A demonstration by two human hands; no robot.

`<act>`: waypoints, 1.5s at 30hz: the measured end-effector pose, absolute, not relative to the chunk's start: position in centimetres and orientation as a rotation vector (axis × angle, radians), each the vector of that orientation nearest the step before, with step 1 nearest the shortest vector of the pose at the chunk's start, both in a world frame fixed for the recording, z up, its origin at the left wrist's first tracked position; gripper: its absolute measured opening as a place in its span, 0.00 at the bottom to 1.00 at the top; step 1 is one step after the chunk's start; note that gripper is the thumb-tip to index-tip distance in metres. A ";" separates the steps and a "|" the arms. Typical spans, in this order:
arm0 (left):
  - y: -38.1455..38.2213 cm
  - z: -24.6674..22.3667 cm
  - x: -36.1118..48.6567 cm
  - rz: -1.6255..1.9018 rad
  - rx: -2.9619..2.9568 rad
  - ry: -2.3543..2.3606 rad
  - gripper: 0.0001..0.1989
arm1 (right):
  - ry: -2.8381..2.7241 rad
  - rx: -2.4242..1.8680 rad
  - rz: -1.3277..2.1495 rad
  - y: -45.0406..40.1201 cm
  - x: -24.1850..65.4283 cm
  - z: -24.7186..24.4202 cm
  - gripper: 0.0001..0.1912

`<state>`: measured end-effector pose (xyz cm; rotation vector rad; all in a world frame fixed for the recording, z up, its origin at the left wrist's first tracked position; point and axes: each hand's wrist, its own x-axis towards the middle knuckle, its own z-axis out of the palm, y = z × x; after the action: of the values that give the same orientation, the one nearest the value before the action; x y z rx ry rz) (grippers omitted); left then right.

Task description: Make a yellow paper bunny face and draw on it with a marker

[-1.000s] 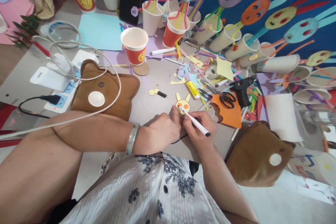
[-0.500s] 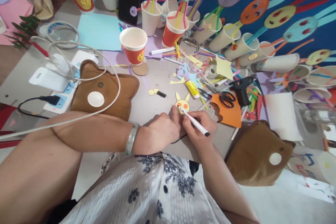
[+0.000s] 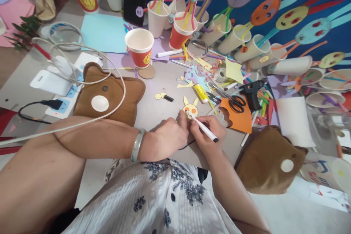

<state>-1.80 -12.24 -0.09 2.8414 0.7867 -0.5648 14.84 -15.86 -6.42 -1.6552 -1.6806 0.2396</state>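
Note:
A small yellow paper rabbit face [image 3: 191, 109] with orange eyes lies on the grey table. My right hand [image 3: 210, 131] grips a white marker [image 3: 204, 128], its tip touching the face. At the face's left and lower edge is my left hand [image 3: 174, 133], its fingers bent and pressed against the paper; whether they pinch it or only press it down is hard to see. A black marker cap [image 3: 168, 98] and small yellow paper circles [image 3: 158, 96] lie to the upper left. A yellow glue stick [image 3: 201, 93] is just beyond the face.
Black scissors [image 3: 237, 103], a black glue gun [image 3: 252, 94] and orange paper [image 3: 240, 117] lie at the right. A red and white cup [image 3: 139, 47] stands further back. Brown cushions [image 3: 120, 97] flank the work area. A white cable loops over the left one.

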 end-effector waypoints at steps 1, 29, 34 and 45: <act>-12.2 -0.1 -1.8 -0.565 2.840 0.784 0.31 | -1.681 -1.661 0.242 -15.9 14.8 -6.4 0.05; -12.5 -0.4 -2.0 -0.530 2.937 0.774 0.31 | -1.707 -1.638 0.250 -15.8 14.7 -6.2 0.05; -12.5 -0.3 -1.9 -0.533 2.917 0.790 0.31 | -1.713 -1.642 0.254 -15.7 14.6 -6.2 0.05; -12.5 -0.5 -1.9 -0.550 2.962 0.751 0.31 | -1.706 -1.627 0.229 -15.6 14.8 -6.2 0.04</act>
<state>-1.91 -12.53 -0.49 2.9621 0.7509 -0.5503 14.78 -15.63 -6.16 -1.6275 -1.7059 0.2295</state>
